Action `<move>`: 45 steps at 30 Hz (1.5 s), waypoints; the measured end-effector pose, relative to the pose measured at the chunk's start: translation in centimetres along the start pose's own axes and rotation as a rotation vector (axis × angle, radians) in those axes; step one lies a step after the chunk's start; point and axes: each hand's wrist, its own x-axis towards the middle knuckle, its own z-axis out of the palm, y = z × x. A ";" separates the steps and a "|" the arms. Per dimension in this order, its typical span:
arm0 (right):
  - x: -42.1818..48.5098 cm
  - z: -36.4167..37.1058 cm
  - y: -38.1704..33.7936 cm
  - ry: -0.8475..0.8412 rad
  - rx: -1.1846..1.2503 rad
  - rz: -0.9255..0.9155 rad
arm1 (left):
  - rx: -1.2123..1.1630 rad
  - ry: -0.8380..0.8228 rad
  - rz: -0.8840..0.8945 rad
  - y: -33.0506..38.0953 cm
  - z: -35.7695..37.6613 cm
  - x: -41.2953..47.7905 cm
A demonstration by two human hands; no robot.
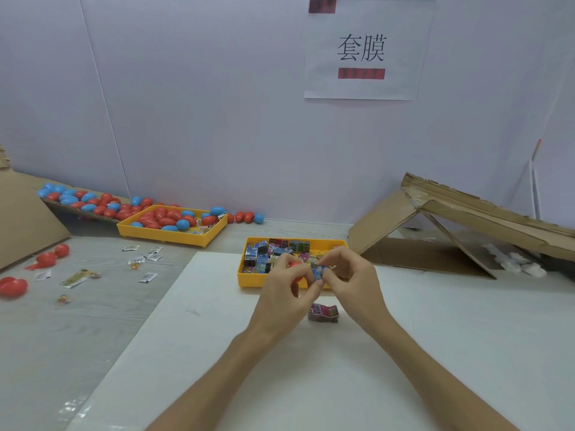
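Observation:
My left hand [284, 292] grips a red plastic egg [297, 271], which shows between its fingers. My right hand [350, 275] pinches a small blue printed film sleeve [318, 271] against the egg's right end. Both hands meet just in front of a yellow tray [249, 279] filled with several small printed sleeves. One purple sleeve [323, 313] lies on the white board below my hands.
A second yellow tray [161, 234] at the back left holds red and blue eggs; more eggs lie on a cardboard ramp [77, 200] and along the wall. Loose red eggs [12, 286] and small packets [146, 258] lie at left. A folded cardboard box [451, 231] stands at right.

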 end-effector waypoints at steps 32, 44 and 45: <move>0.7 -0.8 0.2 0.008 0.208 0.045 | -0.762 -0.006 -0.535 0.6 -1.7 0.9; 1.1 -1.4 0.5 0.075 0.186 0.059 | -0.844 -0.030 -0.522 0.8 -1.8 0.9; 1.1 -1.4 0.5 0.075 0.182 0.059 | -0.848 -0.031 -0.525 0.8 -1.8 0.9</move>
